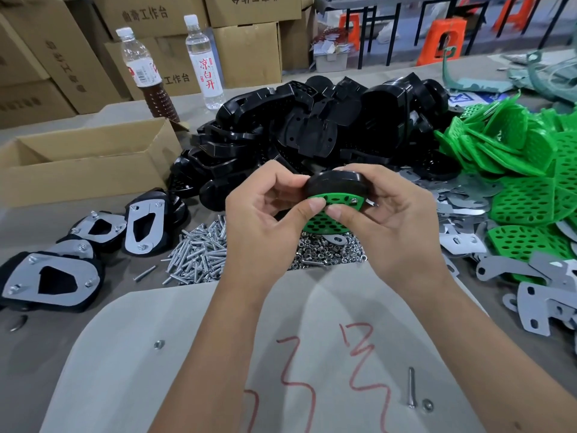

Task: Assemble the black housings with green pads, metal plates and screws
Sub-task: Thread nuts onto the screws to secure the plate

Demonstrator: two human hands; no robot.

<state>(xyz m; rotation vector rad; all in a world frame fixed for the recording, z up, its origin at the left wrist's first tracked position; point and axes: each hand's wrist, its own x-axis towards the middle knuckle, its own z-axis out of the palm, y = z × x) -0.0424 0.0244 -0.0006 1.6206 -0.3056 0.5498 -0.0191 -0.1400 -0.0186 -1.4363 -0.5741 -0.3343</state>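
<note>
Seating a screw through the green pad (327, 214)

Left hand (265, 210) and right hand (396, 220) grip the black housing (335, 182); keep holes aligned.

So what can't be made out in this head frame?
- Far side of the held housing and any metal plate there: faces away.
- Most of the green pad: behind left hand and right hand.
- Carton contents: hidden by its wall.
</note>
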